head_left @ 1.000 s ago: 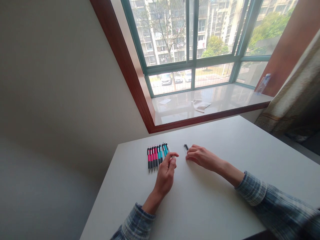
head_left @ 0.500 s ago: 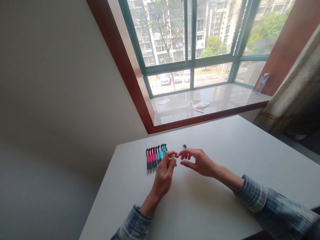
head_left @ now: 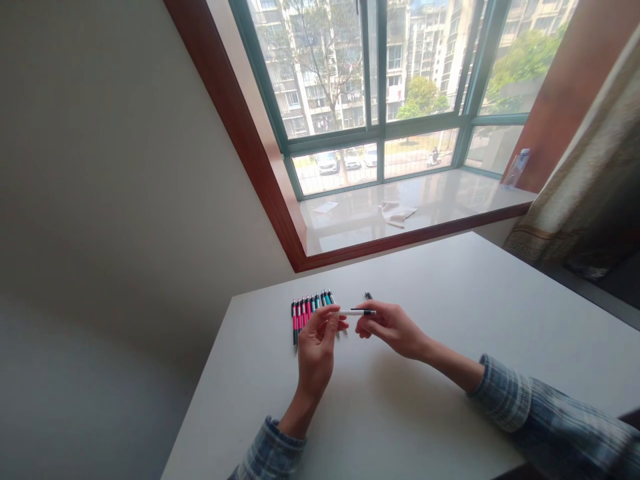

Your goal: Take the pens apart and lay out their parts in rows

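Note:
A white pen (head_left: 353, 312) with a black clip end lies level between my two hands, above the table. My left hand (head_left: 316, 350) pinches its white end between thumb and fingers. At the black end, my right hand (head_left: 397, 327) has its thumb and fingertips closed on the pen. Just beyond my left hand, a row of pens (head_left: 299, 315) lies side by side, pink ones at the left and teal ones at the right; my left fingers hide part of it. The dark tip of another pen (head_left: 369, 295) shows behind my right hand.
The white table (head_left: 400, 407) ends at a wall (head_left: 125, 200) on the left and far side. Past it, a window sill (head_left: 350, 227) holds a crumpled cloth (head_left: 397, 213), a paper (head_left: 326, 207) and a clear bottle (head_left: 516, 170). A curtain (head_left: 575, 160) hangs at the right.
The pen has turned from end-on to lying crosswise between my hands. My right hand, earlier apart with fingers spread, now grips its black end. My left hand has shifted slightly left.

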Demonstrator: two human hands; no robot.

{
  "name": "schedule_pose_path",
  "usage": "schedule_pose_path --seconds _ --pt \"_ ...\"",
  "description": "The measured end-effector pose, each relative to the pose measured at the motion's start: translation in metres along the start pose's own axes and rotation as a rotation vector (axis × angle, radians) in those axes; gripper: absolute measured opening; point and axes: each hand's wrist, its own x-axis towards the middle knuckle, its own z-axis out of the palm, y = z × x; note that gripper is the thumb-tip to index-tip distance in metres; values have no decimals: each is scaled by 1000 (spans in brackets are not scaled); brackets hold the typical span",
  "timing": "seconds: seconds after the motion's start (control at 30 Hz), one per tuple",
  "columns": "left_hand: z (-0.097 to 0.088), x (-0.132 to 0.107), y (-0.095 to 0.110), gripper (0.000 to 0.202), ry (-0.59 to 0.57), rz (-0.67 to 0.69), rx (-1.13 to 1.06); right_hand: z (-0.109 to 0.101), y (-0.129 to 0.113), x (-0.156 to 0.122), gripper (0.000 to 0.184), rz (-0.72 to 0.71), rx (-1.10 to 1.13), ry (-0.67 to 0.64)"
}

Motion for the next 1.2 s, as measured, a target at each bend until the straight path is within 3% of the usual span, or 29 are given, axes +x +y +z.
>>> schedule_pose_path --seconds 0.17,0.37,0.47,0.63,0.8,1.03,1.2 --pt "1 -1 -2 32 -1 -28 -8 -1 -3 3 33 0 42 132" --pt "-2 3 -2 36 131 -75 -51 4 10 3 38 73 168 89" --pt "-2 4 -6 37 159 -104 -79 3 11 4 37 62 129 134" --pt "9 -6 -14 42 72 -342 -280 -4 4 7 37 13 59 303" --pt "20 -15 -13 44 5 -544 -454 -8 0 8 34 -41 48 322" --pt "19 -13 -12 39 22 -600 -496 -12 -5 9 34 -54 39 334" --pt "16 -14 -13 41 34 -584 -518 -26 -7 13 33 -95 -8 468"
